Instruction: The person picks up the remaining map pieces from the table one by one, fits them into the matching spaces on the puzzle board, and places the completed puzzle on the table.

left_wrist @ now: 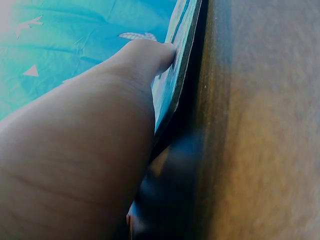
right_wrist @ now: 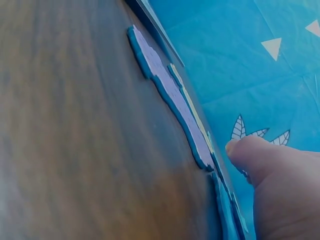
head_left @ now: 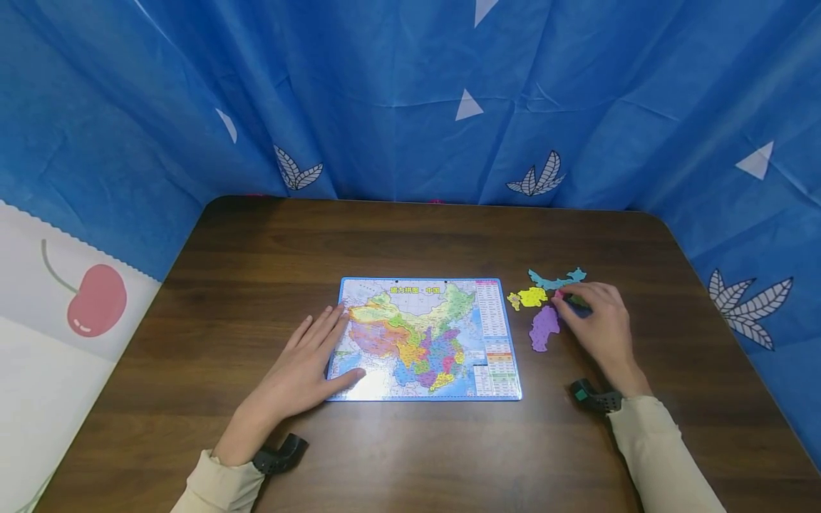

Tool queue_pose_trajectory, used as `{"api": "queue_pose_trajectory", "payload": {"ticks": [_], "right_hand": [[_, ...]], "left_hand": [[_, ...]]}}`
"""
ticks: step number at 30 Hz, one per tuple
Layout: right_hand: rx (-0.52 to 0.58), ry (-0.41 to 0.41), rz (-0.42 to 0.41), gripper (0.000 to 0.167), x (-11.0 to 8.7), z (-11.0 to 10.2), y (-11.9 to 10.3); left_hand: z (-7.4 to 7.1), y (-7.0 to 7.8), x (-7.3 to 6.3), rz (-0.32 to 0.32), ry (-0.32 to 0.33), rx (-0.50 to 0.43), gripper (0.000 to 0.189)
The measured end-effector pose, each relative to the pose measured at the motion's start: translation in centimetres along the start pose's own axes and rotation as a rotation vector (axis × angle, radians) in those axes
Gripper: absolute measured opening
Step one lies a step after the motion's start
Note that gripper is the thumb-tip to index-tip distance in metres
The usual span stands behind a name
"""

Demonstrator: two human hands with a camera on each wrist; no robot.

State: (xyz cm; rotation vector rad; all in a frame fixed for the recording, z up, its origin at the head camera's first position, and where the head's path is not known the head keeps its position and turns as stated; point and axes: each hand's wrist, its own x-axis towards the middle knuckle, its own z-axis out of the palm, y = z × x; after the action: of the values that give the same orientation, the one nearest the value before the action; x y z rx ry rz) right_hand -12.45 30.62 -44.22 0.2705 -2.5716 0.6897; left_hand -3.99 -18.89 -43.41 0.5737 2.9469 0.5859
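A map puzzle board [head_left: 410, 388] with a blue border lies flat on the table. My left hand [head_left: 308, 370] rests on its left edge with fingers straight and spread. In the left wrist view the thumb [left_wrist: 155, 55] lies on the board near its edge. To the right of the board, my right hand [head_left: 596, 320] pinches a small pink puzzle piece [head_left: 559, 293] between thumb and fingertips. Around it lie a purple piece [head_left: 544, 328], a yellow piece [head_left: 532, 297], a smaller yellowish piece [head_left: 514, 301] and a long teal piece [head_left: 551, 282]. A dark green piece [head_left: 579, 302] is partly hidden beneath the fingers.
The brown wooden table [head_left: 410, 456] has rounded far corners. Behind it hangs a blue curtain [head_left: 398, 142] with white triangles and leaf prints. Each wrist wears a black camera mount, the left one [head_left: 282, 454] and the right one [head_left: 595, 397].
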Motion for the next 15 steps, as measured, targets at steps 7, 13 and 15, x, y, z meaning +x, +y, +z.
{"api": "queue_pose_trajectory", "payload": {"ticks": [7, 13, 15], "right_hand": [[0.017, 0.007, -0.017, 0.032, 0.08, 0.18, -0.21], [0.028, 0.023, -0.04, 0.032, 0.1, 0.2, -0.42], [0.028, 0.03, -0.042, 0.033, 0.1, 0.21, -0.52]], "left_hand": [[-0.06, 0.04, -0.07, 0.003, 0.002, -0.007, 0.1], [-0.13, 0.11, -0.07, -0.003, -0.01, -0.007, 0.1], [-0.16, 0.12, -0.04, -0.002, -0.009, -0.002, 0.1]]}}
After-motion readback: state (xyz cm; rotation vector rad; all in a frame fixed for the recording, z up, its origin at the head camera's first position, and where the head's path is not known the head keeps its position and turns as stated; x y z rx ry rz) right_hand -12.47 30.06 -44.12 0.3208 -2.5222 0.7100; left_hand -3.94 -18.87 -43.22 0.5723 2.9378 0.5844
